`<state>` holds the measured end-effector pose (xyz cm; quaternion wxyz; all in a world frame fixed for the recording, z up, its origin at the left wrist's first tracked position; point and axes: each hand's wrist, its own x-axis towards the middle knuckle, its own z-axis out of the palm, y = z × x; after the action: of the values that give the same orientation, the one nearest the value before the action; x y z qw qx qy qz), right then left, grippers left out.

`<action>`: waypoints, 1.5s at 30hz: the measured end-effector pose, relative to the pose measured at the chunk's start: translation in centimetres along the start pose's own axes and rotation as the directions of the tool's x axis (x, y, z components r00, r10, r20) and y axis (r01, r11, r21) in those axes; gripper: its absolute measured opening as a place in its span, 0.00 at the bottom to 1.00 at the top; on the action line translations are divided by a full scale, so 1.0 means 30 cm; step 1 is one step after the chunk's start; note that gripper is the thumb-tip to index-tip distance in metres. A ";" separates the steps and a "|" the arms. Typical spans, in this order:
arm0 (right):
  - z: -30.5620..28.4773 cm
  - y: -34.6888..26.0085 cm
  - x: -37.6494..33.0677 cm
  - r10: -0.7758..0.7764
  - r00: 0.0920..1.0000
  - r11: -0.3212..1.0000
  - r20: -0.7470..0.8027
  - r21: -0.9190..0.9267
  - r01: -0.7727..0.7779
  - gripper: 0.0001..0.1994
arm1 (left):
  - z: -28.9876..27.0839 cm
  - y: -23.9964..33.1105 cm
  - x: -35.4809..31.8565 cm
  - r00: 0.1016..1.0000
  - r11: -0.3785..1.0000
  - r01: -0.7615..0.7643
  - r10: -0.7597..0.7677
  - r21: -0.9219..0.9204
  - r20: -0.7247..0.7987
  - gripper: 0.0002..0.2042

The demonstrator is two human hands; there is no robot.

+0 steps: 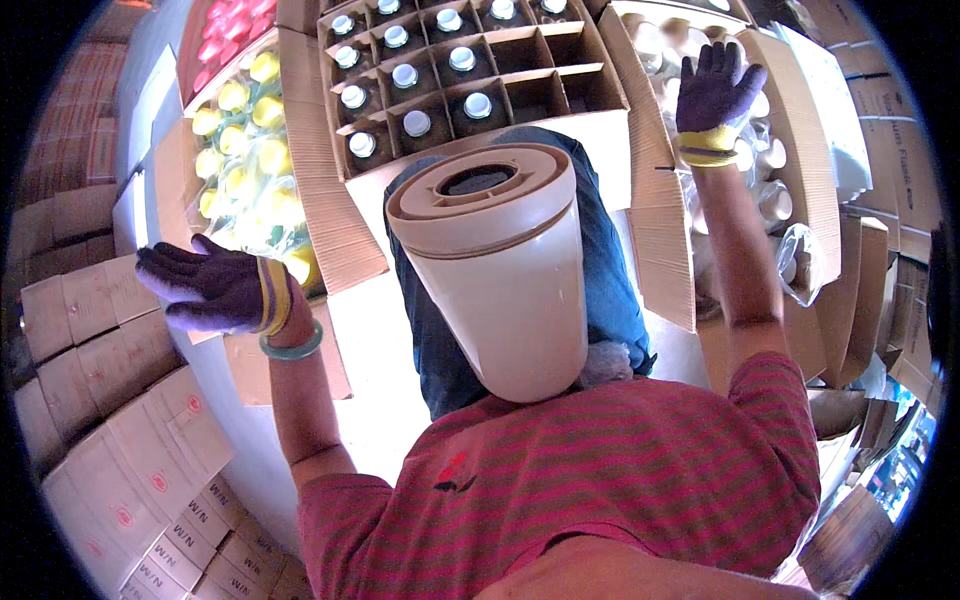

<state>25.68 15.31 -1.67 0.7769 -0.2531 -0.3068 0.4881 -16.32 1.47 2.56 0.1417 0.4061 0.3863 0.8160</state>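
Observation:
A cream-white canister (505,310) with a beige lid (425,205) lies tilted on my lap, its lid end toward the far side. The lid has a dark round recess. Neither hand touches it. To its left, my left hand (215,287), in a dark purple glove with a yellow cuff, is held open with fingers stretched. It is nearest to yellow-capped bottles (268,155) in plastic wrap. My right hand (715,105), gloved alike, is spread open over a carton (665,245) of wrapped pale, round-ended items (775,200). Both palms hold nothing.
Straight ahead stands a divided carton (590,155) of dark bottles with white caps (404,76); several cells hold no bottle. Pink-red items (230,30) sit in a box at far left. Stacked cartons (130,480) line the left, and more boxes (890,120) stand at right.

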 end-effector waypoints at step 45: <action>0.385 -0.094 -0.340 0.085 0.420 0.645 0.904 -0.371 0.668 0.27 | 0.280 -0.006 -0.233 0.530 0.695 0.715 -0.610 0.076 0.590 0.31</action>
<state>15.60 5.95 5.82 0.4317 -0.1771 -0.8538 0.2308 -5.46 2.10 1.69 0.5857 0.4389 0.3766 0.5680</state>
